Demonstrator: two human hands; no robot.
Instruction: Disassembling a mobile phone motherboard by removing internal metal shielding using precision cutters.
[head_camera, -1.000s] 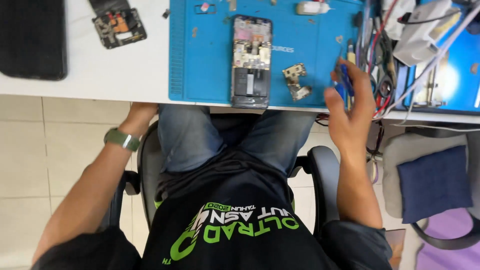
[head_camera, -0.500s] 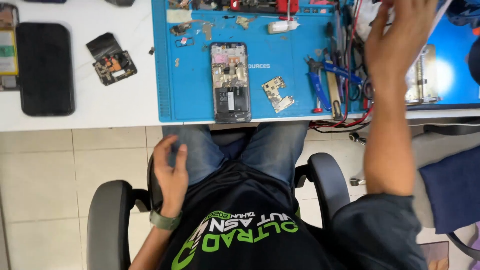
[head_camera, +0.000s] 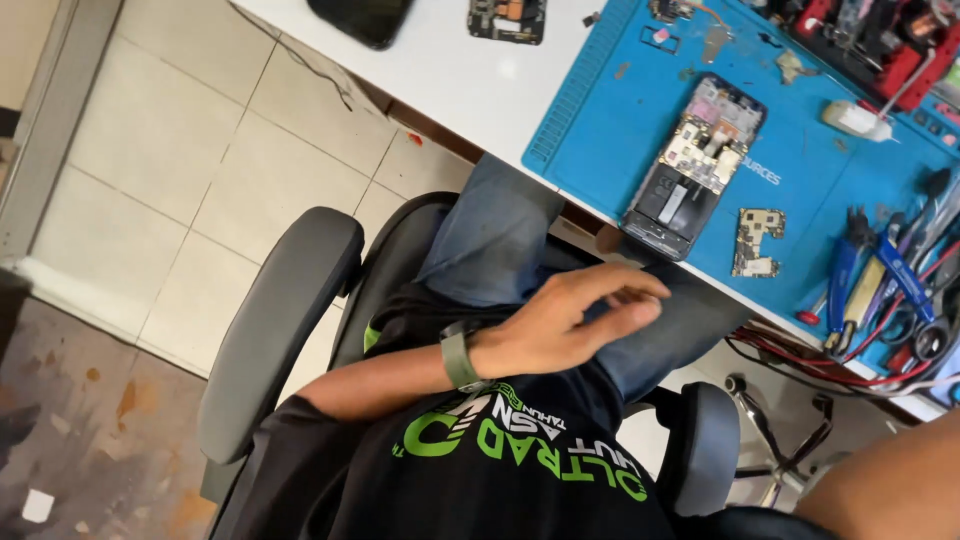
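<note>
Left hand (head_camera: 565, 325) hovers centre frame over the lap, palm down, fingers loosely spread and slightly curled, holding nothing. It's come up off the knee and swung across toward the counter edge since half a sec ago. Grey-green watch (head_camera: 457, 355) on the wrist. Right hand isn't visible now: only the forearm (head_camera: 880, 485) shows at lower right, so can't tell its state; a moment back it was reaching up at the far right of the mat. View has also tilted hard, so the counter now runs diagonally across the upper right.

Nearest thing to the left hand: the opened phone (head_camera: 692, 170), back off, internals exposed, lying on the blue mat (head_camera: 610, 110) w/ its lower end just at the mat's near edge, right above the fingertips. Small loose circuit board (head_camera: 757, 243) sits just beside it, apart. Pliers & tweezers cluster (head_camera: 880, 290) further right; white glue bottle (head_camera: 855, 120) upper right.

Open room: bare mat left of the phone, white counter (head_camera: 450, 70) beyond. Chair armrest (head_camera: 275, 330) sits well left of the hand; tiled floor (head_camera: 170, 170) upper left.
</note>
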